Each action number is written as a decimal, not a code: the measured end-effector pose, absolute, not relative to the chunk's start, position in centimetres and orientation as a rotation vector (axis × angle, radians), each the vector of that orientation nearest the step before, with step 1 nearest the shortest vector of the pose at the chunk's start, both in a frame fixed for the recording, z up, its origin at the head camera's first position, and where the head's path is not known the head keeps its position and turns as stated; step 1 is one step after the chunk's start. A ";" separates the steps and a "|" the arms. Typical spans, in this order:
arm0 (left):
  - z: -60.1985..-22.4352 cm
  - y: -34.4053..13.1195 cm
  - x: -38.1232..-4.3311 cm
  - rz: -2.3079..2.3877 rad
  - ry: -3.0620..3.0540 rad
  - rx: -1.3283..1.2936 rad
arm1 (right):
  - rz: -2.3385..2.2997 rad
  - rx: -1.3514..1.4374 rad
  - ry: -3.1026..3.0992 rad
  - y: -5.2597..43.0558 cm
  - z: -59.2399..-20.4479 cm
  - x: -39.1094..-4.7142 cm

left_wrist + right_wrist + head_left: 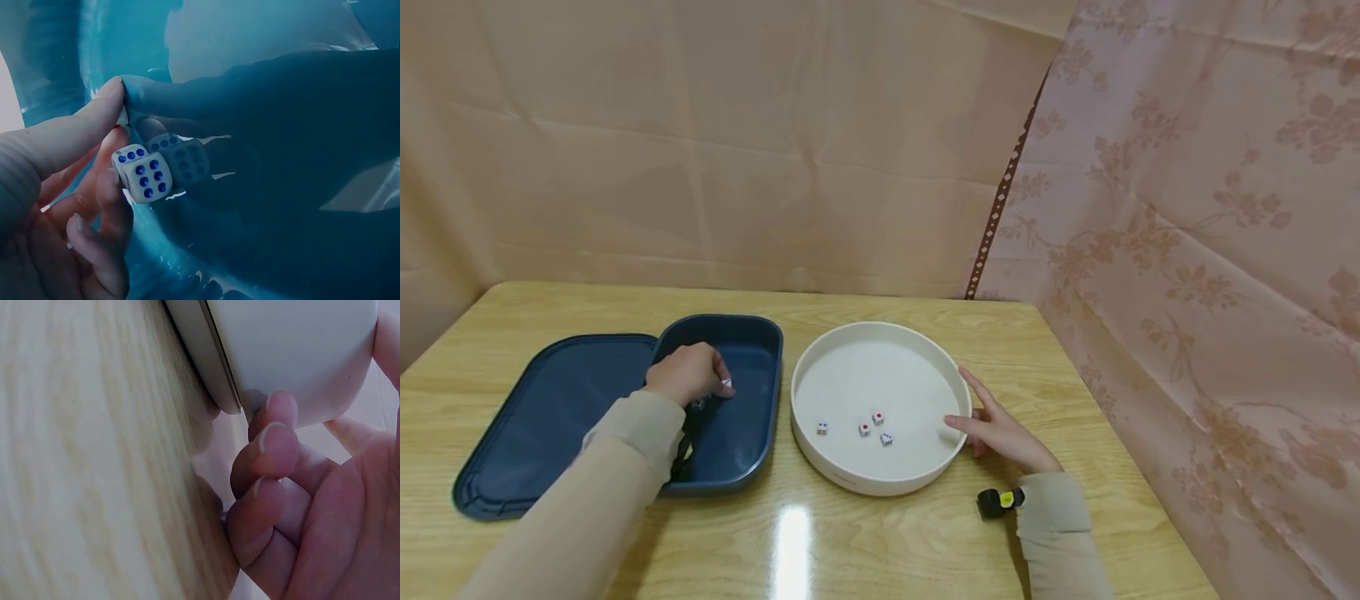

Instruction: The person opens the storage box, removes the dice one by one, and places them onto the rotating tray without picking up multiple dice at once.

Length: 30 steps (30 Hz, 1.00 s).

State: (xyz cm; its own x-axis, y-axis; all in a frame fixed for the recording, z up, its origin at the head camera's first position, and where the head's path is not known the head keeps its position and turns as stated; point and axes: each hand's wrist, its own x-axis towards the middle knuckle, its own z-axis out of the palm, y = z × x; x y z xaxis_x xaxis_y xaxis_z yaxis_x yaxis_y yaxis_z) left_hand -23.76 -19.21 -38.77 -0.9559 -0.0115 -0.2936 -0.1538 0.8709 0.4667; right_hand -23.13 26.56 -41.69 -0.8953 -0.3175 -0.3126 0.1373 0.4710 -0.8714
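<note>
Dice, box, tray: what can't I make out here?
Left wrist: the white thing, mostly hidden by the left hand.
Head: right side of the lid, hidden by the box.
Right wrist: inside of the tray, hidden by its wall.
Head: side pips on the dice, too small.

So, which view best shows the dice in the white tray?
The head view: it shows all four dice from above. Left wrist shows none of them; right wrist, only the outside of the white tray.
</note>
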 end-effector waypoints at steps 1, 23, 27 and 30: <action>-38.8 -19.2 -23.8 0.722 2.761 -0.127 | -1.414 -0.150 2.286 26.6 -41.7 -23.1; -38.5 -18.8 -23.5 0.724 2.778 -0.127 | -1.410 -0.165 2.296 26.8 -41.8 -23.3; -38.4 -18.9 -23.4 0.705 2.758 -0.121 | -1.402 -0.170 2.293 26.7 -41.8 -23.3; -38.3 -18.9 -23.5 0.701 2.756 -0.100 | -1.397 -0.170 2.291 26.7 -41.8 -23.3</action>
State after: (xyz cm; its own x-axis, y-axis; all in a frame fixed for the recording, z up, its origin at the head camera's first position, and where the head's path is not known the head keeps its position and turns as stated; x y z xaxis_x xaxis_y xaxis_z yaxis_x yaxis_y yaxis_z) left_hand -23.50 -18.93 -38.33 -0.9541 0.0050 -0.2993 -0.1387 0.8788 0.4567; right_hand -23.33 26.73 -41.77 -0.8917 -0.3294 -0.3105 0.1253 0.4796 -0.8685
